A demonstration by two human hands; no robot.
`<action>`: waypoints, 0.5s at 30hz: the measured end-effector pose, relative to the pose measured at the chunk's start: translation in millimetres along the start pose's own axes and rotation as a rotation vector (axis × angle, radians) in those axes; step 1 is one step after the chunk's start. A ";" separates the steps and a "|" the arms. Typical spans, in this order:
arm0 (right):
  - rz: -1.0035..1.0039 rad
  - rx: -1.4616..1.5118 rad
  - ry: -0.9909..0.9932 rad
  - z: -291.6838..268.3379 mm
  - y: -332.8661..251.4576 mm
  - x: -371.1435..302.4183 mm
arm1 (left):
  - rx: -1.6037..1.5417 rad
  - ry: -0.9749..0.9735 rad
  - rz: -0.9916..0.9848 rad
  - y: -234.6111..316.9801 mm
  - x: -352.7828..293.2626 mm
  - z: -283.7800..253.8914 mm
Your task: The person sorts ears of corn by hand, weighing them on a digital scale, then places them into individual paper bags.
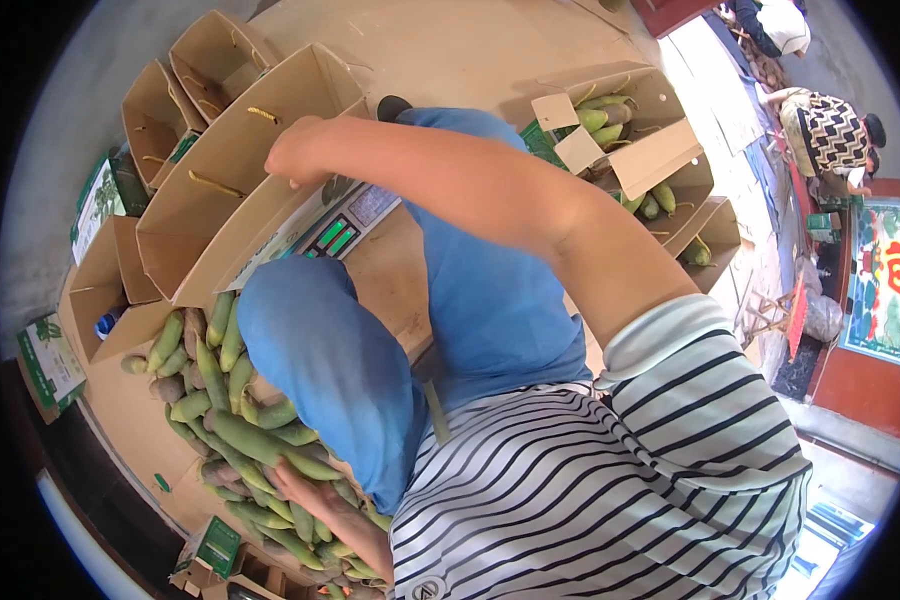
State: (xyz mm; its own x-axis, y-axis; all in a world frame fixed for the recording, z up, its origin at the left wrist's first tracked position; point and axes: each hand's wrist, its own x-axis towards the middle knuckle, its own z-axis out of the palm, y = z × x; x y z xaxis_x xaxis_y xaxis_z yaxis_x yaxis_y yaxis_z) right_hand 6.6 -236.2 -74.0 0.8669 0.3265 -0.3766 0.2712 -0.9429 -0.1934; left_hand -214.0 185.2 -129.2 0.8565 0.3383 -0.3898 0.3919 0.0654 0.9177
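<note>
A long, thick green vegetable (260, 438) is lying slantwise on top of a loose heap of similar vegetables (240, 378), showing paler skin toward its lower-right end. The heap is spreading across the lower left, its pieces pointing various ways and some showing brownish patches. Beyond it, a large tan cardboard box (228, 150) is standing open, showing yellow cord handles (263, 115) inside.

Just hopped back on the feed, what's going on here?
A person's right hand is at the rim of a large open carton, beside a lit green display. Their left hand is against a long green vegetable in the pile by their leg; whether it is gripped is unclear. Another carton already holds vegetables.
</note>
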 end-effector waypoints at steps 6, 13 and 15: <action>-0.027 -0.014 0.052 5.7 -7.3 -0.4 | 0.471 0.030 0.842 115.4 38.4 128.1; 0.000 0.034 0.086 3.6 -4.8 -13.9 | 0.907 -0.334 1.308 181.6 90.1 247.1; -0.051 0.031 0.105 3.3 -8.9 -14.5 | 0.961 -0.469 1.239 169.5 112.5 259.2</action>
State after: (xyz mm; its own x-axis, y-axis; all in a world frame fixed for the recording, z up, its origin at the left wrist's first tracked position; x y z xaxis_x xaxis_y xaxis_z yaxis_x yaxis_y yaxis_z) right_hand -9.8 -232.4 -69.8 0.8917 0.3642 -0.2686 0.3050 -0.9221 -0.2381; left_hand 35.9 -9.0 -37.4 0.7394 -0.5732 0.3531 -0.6728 -0.6478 0.3572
